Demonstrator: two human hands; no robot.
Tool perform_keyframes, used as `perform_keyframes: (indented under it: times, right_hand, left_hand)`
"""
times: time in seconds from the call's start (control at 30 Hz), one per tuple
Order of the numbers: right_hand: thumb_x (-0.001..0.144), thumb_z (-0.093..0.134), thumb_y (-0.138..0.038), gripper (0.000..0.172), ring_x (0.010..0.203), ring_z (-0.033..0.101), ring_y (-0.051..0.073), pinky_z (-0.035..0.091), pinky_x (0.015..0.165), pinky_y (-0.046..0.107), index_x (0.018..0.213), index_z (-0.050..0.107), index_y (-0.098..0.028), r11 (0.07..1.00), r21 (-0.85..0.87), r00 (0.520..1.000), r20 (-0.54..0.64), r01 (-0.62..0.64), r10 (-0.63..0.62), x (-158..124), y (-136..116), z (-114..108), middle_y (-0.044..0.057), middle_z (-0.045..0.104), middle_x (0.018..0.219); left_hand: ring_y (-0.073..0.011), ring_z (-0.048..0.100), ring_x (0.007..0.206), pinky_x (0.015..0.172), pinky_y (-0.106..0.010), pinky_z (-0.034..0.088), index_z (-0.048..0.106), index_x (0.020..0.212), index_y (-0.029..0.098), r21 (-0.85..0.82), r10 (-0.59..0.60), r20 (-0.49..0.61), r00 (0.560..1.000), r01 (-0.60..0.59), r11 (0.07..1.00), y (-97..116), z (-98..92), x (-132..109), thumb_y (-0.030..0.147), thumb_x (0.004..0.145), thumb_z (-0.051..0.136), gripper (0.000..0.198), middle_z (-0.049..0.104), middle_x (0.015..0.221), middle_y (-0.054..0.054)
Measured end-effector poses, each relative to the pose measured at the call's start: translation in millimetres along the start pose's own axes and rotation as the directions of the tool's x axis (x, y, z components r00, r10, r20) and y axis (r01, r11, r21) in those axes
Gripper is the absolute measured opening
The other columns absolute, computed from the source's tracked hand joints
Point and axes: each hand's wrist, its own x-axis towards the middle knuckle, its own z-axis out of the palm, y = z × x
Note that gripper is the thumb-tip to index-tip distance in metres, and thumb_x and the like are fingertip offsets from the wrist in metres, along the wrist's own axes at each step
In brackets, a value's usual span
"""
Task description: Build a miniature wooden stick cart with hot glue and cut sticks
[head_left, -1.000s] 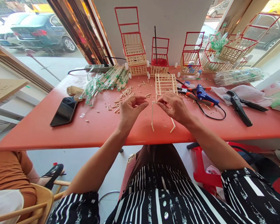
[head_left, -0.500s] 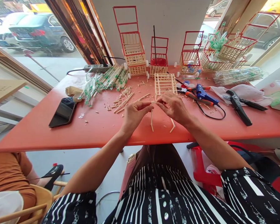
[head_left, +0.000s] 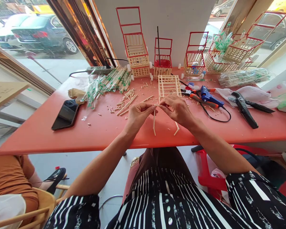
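A small frame of pale wooden sticks [head_left: 169, 83] lies on the red table, with two bent stick ends reaching toward the front edge. My left hand [head_left: 141, 114] is closed in a pinch on a thin wooden stick [head_left: 154, 122] at the near left of the frame. Beside it, almost touching, my right hand [head_left: 175, 107] pinches a short light stick piece between thumb and forefinger. Fingers partly hide the spot where the pieces meet. Cut stick bits [head_left: 127, 103] are scattered left of the hands.
A blue glue gun [head_left: 208, 95] and orange-handled pliers [head_left: 193, 94] lie to the right, with black-handled cutters [head_left: 244, 109] beyond. A phone [head_left: 65, 114] and wrapped sticks [head_left: 112, 81] are left. Model carts [head_left: 136, 47] stand along the back. A seated person's orange clothing [head_left: 7, 178] shows lower left.
Both hands stay in nearly the same place, still pinching. The left stick's lower end has shifted very slightly leftward and toward the table's front edge.
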Motion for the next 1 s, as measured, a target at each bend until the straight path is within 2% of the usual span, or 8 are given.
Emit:
perform_keyframes:
  times: [0.33, 0.73, 0.9, 1.0]
  right_hand:
    - [0.107, 0.059, -0.023, 0.018, 0.088, 0.059, 0.023, 0.044, 0.081, 0.035, 0.09, 0.065, -0.022, 1.0, 0.014, 1.0, -0.009, 0.022, -0.022, -0.9, -1.0, 3.3, 0.006, 0.068, 0.088]
    - [0.108, 0.058, -0.025, 0.019, 0.088, 0.06, 0.024, 0.044, 0.082, 0.036, 0.091, 0.065, -0.021, 1.0, 0.012, 1.0, 0.01, -0.004, 0.004, -1.8, 0.4, 3.9, 0.007, 0.069, 0.088]
    - [0.109, 0.058, -0.026, 0.019, 0.089, 0.06, 0.023, 0.043, 0.082, 0.036, 0.091, 0.065, -0.022, 1.0, 0.001, 1.0, 0.01, 0.003, -0.003, -1.0, 0.0, 3.9, 0.007, 0.069, 0.089]
    - [0.109, 0.059, -0.026, 0.018, 0.089, 0.06, 0.023, 0.043, 0.082, 0.035, 0.092, 0.066, -0.022, 1.0, 0.0, 1.0, -0.007, 0.025, -0.025, -0.8, 0.6, 4.2, 0.006, 0.069, 0.089]
  left_hand:
    - [-0.0196, 0.074, 0.067, 0.071, -0.031, 0.059, 0.083, 0.078, 0.017, 0.032, 0.007, 0.006, 1.0, -0.007, 0.999, 0.6, -0.3, 1.5, 0.051, 0.073, 0.092, 0.035, 0.08, 0.072, -0.007]
    - [-0.0194, 0.071, 0.065, 0.069, -0.032, 0.058, 0.084, 0.078, 0.016, 0.025, -0.032, 0.025, 0.999, 0.031, 0.999, -0.3, 0.0, 2.5, 0.063, 0.064, 0.095, 0.05, 0.079, 0.07, -0.008]
    - [-0.0197, 0.075, 0.071, 0.071, -0.031, 0.058, 0.083, 0.078, 0.016, 0.063, -0.037, 0.064, 0.997, 0.033, 0.997, 0.5, -3.4, 1.0, 0.065, 0.073, 0.088, 0.049, 0.083, 0.081, -0.011]
    - [-0.0197, 0.078, 0.075, 0.071, -0.029, 0.057, 0.085, 0.085, 0.016, 0.05, -0.023, 0.05, 0.998, 0.02, 0.999, 0.8, -4.3, 0.6, 0.061, 0.078, 0.087, 0.046, 0.085, 0.088, -0.011]
